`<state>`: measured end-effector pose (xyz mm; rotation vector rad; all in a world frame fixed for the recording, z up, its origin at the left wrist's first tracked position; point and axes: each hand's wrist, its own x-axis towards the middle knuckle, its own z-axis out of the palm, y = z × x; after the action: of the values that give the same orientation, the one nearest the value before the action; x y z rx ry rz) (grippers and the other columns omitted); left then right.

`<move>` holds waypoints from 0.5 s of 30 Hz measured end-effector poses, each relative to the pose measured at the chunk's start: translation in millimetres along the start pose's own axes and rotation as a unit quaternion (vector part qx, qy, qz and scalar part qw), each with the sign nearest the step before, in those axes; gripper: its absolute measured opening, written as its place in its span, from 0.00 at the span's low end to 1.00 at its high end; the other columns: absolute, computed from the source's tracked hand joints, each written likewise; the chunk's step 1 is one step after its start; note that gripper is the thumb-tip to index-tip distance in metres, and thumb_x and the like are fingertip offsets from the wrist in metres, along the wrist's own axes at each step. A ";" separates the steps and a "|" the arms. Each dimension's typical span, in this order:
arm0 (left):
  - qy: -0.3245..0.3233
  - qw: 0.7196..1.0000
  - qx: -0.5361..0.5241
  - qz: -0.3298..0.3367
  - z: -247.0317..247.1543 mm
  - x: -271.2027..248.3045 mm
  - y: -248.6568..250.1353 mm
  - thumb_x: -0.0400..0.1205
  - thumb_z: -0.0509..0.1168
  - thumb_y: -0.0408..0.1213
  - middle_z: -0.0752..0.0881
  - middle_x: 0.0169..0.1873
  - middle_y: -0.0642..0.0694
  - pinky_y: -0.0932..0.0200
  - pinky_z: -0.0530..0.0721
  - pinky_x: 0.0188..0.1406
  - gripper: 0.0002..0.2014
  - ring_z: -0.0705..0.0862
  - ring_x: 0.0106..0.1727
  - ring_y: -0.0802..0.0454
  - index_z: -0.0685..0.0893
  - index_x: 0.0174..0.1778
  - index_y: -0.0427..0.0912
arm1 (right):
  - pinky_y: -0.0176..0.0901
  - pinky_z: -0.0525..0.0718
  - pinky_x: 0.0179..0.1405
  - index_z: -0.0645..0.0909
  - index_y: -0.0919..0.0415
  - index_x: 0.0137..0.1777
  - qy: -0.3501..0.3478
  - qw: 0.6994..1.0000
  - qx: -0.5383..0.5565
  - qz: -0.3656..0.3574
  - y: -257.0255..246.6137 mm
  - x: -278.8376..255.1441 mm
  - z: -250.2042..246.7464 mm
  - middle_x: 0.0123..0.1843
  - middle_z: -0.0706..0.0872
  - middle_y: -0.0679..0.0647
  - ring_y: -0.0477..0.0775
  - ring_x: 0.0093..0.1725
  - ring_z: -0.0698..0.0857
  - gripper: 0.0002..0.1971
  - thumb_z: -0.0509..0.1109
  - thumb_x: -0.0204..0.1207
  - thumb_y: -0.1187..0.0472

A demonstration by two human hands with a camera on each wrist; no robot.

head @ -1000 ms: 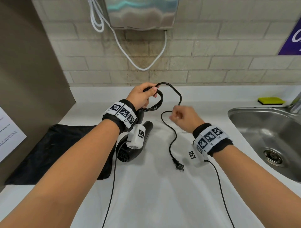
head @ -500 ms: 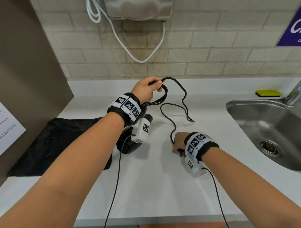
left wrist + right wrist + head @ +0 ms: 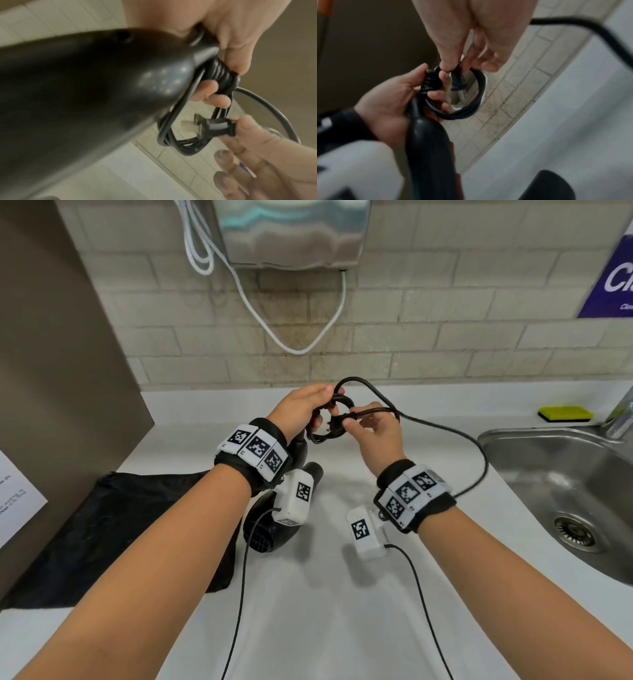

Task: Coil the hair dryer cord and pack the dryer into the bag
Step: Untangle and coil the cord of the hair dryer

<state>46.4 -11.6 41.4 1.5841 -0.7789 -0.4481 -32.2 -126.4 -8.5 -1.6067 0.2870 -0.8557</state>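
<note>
The cord [image 3: 329,419] is gathered in small loops above the far middle of the tabletop [image 3: 342,594]. The left hand [image 3: 301,409] clenches these loops so they do not spring open. The right hand [image 3: 373,433] pinches the plug [image 3: 214,126] and holds it at the coil, probably to tuck the end in; one long slack loop hangs toward the sink [image 3: 565,474] at the right edge. The hair dryer [image 3: 274,522] lies under the left wrist, touching the black bag [image 3: 120,525] at the left edge. The bag lies flat, so it needs opening first.
</note>
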 end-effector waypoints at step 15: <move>-0.025 0.995 -0.094 -0.021 -19.0 4.1 -6.2 0.86 0.55 0.36 0.80 0.31 0.49 0.70 0.61 0.14 0.14 0.61 0.17 0.61 0.80 0.64 0.39 | 0.40 0.76 0.39 0.68 0.44 0.48 -0.058 0.993 -0.101 -0.018 19.1 21.3 38.8 0.39 0.79 0.47 0.45 0.37 0.78 0.15 0.57 0.78 0.70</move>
<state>63.5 -0.9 39.2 1.4203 -0.7194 -0.5768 13.6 -115.2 -18.4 -1.8486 0.2701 -0.7769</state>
